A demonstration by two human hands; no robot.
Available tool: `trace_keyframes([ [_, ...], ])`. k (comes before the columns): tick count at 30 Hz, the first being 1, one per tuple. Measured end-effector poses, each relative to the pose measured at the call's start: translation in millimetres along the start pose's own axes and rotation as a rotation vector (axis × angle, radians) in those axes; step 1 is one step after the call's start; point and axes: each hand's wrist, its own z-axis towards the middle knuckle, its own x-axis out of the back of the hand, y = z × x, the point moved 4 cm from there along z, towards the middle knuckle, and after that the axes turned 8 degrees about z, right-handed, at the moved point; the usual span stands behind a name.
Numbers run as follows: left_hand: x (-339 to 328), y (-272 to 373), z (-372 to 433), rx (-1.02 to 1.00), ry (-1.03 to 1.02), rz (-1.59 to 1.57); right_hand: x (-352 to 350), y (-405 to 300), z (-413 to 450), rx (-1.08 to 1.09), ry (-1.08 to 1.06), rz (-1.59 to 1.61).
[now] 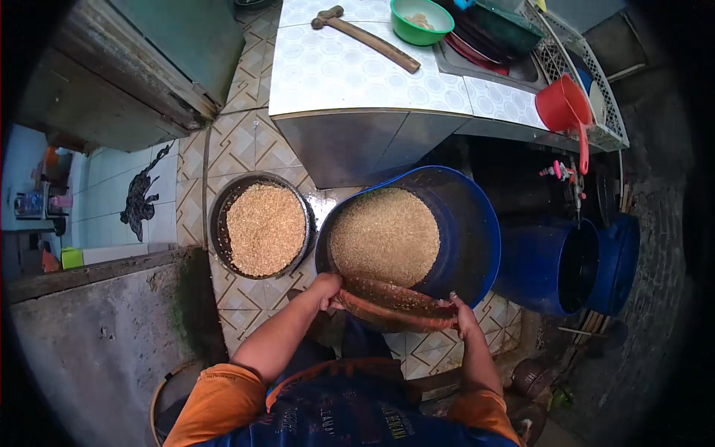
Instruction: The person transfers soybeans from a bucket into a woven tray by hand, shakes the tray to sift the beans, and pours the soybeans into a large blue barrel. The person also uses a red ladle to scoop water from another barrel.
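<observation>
My left hand (325, 291) and my right hand (462, 316) grip opposite sides of a reddish-brown basin (402, 313). It tilts over the near rim of a large blue plastic tub (468, 240). A heap of pale grain or split beans (388, 234) lies in the tub's left part; its surface looks blurred. Bits of the same material cling to the basin's inside. To the left, a dark round pan (219, 246) on the floor holds a mound of similar grain (267, 229).
A tiled counter (357, 84) carries a hammer (371, 42), a green bowl (422, 25) and a red plastic dipper (564, 103). Blue barrels (530, 268) stand at the right under a tap (578, 190). A rough concrete wall (111, 335) rises at the left. The tiled floor (240, 139) looks wet near the tub.
</observation>
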Motion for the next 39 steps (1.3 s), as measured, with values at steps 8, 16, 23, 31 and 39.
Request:
trace_keyframes([
  [8, 27, 14, -28, 0.041, -0.035, -0.336, -15, -5, 5, 0.597, -0.037, 0.239],
  [16, 46, -21, -27, -0.53, 0.368, 0.603, -38, -52, 42, 0.403, 0.133, 0.69],
  [23, 31, -70, -15, -0.47, 0.275, 0.708, -100, -23, 79, 0.336, 0.096, 1.216],
  [31, 51, -87, -13, -0.377, 0.203, 0.662, -127, 2, 79, -0.065, 0.482, 0.905],
  [39, 54, -51, -32, -0.417, 0.211, 0.652, -105, -21, 58, 0.228, 0.276, 0.906],
])
